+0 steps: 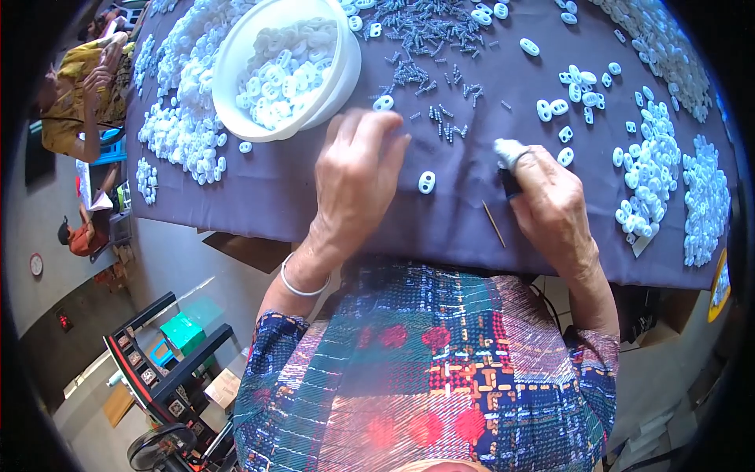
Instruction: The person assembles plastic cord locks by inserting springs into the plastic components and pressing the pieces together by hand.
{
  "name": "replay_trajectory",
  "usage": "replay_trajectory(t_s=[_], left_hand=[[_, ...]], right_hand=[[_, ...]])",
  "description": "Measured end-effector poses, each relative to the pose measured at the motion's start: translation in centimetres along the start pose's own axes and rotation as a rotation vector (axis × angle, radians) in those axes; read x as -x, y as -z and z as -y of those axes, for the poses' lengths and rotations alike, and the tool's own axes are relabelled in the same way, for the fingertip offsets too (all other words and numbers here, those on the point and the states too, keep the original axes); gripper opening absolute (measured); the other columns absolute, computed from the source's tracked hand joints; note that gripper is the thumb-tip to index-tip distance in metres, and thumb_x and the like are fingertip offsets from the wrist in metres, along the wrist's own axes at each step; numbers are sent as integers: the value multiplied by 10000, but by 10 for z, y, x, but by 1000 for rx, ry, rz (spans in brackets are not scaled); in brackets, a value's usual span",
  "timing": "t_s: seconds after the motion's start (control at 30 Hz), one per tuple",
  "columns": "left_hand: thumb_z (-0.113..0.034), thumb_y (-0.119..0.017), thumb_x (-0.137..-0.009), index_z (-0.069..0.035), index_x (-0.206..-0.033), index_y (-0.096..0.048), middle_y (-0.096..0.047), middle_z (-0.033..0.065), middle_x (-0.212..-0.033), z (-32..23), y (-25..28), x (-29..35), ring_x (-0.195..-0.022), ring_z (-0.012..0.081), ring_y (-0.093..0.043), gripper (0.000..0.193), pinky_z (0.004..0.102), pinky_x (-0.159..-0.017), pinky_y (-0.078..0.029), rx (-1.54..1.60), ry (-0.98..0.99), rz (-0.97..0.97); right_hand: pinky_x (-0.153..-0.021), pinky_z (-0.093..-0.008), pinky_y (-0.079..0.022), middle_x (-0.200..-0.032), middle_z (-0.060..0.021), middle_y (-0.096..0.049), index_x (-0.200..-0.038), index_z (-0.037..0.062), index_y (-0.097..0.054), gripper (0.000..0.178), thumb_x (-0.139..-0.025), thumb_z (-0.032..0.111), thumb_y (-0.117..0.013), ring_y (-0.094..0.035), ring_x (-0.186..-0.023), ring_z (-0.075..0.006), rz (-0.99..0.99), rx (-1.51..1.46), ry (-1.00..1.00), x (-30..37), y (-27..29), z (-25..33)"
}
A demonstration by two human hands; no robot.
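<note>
My left hand (358, 177) lies palm down on the dark purple cloth (275, 189), its fingertips reaching among small grey springs (444, 126) near a white plastic piece (383, 102); whether it pinches anything is hidden. My right hand (550, 200) is closed around a dark tool handle (510, 185), with a white wrap (507, 149) on the index finger. A single white oval piece (426, 182) lies between the hands. A thin wooden stick (494, 224) rests beside the right hand.
A white bowl (236, 47) of white oval pieces stands at the upper left, with heaps of white pieces (185, 118) around it. More white pieces (653, 165) lie at the right. A pile of springs (425, 27) sits at the top. Another person (79, 94) sits far left.
</note>
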State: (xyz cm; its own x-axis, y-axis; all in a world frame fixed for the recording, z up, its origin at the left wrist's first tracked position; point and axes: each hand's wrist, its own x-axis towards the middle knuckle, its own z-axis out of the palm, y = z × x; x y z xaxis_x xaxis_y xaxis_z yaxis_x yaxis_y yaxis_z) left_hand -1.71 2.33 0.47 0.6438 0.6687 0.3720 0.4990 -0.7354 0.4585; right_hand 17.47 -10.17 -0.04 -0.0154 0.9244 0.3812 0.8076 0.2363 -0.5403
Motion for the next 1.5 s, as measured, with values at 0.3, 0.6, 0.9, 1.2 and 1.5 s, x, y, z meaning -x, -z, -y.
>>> replay_trajectory(t_s=[0.3,0.6,0.9,1.2,1.5], left_hand=[[-36,-676,-738,-23,-826,-582,-572,103,-835,-3,-11,-18,-764,285,-570,129,356,-666,-464,-131,44,119],[5,-669,-794,18,-879,-630,-631,29,-801,-36,2,3,-734,73,-578,95,206,-659,-473,960,615,293],[38,-688,-769,36,-950,-610,-641,68,-866,-42,1,8,-827,117,-618,197,238,-756,-514,1076,676,314],[15,-717,-747,5,-990,-605,-660,52,-823,-44,-4,8,-726,75,-613,268,185,-596,-494,1033,731,296],[12,-712,-754,8,-998,-601,-662,52,-819,-45,-6,6,-712,74,-617,267,181,-592,-493,979,731,321]], right_hand=[[-700,-300,-507,-891,-125,-617,-986,-39,-585,336,-664,-135,-569,-636,-793,-239,18,-248,-193,1,7,-4],[-679,-222,-492,-866,-8,-574,-998,-14,-577,162,-867,-70,-500,-562,-813,-74,76,-1096,-651,-7,14,12],[-650,-200,-491,-855,-48,-625,-1031,-33,-576,188,-855,26,-605,-588,-745,-77,141,-993,-570,-5,9,11],[-568,-187,-466,-722,-13,-613,-922,-12,-596,109,-846,60,-626,-569,-613,-53,157,-753,-505,0,0,3],[-497,-171,-435,-673,-1,-594,-914,1,-586,74,-850,37,-578,-552,-567,-40,186,-758,-524,0,1,2]])
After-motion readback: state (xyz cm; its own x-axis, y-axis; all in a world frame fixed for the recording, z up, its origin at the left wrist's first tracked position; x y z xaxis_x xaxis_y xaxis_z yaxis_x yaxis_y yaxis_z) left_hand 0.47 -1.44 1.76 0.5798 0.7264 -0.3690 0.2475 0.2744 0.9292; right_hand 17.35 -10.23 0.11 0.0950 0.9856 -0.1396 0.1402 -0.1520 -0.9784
